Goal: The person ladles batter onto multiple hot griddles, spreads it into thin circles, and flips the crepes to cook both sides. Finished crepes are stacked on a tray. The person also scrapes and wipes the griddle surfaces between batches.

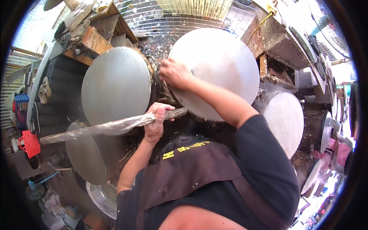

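My left hand (155, 122) is closed around a long wooden stick (99, 129), gripping it near its right end. Pale, wet-looking residue coats much of the stick, which slants down to the left across the lower edge of a round grey metal lid (115, 82). Farther right, my right hand (175, 73) lies at the left rim of a larger, brighter round metal lid (218, 69). Its fingers are curled over the gap between the two lids, and what they grip, if anything, is hidden.
Smaller round lids stand at the lower left (86, 157) and at the right (283, 120), with steam by the right one. A wire mesh (184, 15) spans the back. Wooden boxes (96, 40) sit at the far left, and a red plastic basket (30, 143) hangs at left.
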Available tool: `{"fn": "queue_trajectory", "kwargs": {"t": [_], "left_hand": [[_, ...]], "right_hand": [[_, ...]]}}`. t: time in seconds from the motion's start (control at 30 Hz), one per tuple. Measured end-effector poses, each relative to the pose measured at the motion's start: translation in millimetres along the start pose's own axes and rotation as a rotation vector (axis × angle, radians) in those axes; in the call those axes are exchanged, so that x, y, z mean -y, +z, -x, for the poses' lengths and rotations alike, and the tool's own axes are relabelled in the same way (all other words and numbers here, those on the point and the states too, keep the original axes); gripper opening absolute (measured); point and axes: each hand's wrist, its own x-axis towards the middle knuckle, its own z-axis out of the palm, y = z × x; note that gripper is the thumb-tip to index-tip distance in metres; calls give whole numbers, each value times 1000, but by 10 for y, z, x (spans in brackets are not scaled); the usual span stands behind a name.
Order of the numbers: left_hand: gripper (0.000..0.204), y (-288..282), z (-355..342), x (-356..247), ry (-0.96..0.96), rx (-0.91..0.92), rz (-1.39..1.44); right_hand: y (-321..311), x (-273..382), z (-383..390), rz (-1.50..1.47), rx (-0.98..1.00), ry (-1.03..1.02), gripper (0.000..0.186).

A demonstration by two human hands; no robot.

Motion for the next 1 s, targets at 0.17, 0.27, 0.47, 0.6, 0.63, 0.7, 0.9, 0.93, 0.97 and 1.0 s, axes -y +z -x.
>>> {"fn": "queue_trajectory", "kwargs": {"t": [0.17,0.27,0.47,0.6,0.63,0.7,0.9,0.93,0.97,1.0], "left_hand": [[44,-685,611,-300,32,9,-2],[50,-968,1049,-393,-34,-155,-62],[51,-840,1155,-447,-53,-111,-18],[47,-892,1251,-549,-22,-229,62],[46,-946,1342,-575,-22,-282,71],[44,-1148,1630,-597,-7,-349,90],[52,-1428,2576,-763,-52,-709,59],[53,-1449,2718,-809,-49,-771,31],[55,-1499,2858,-817,-27,-795,30],[55,-1529,2913,-870,-25,-797,-1]], "right_hand": [[-800,718,1941,77,-97,193,22],[-1037,-117,2458,331,-294,557,18],[-861,-1050,968,334,-231,843,33],[-249,417,712,111,-68,431,26],[-260,661,814,49,-35,378,24],[-254,991,904,-51,-19,269,23],[183,1602,237,-137,-159,35,20],[321,1466,40,19,-141,74,19],[292,1253,-287,116,32,333,19],[228,1009,-572,219,217,595,20]]}}
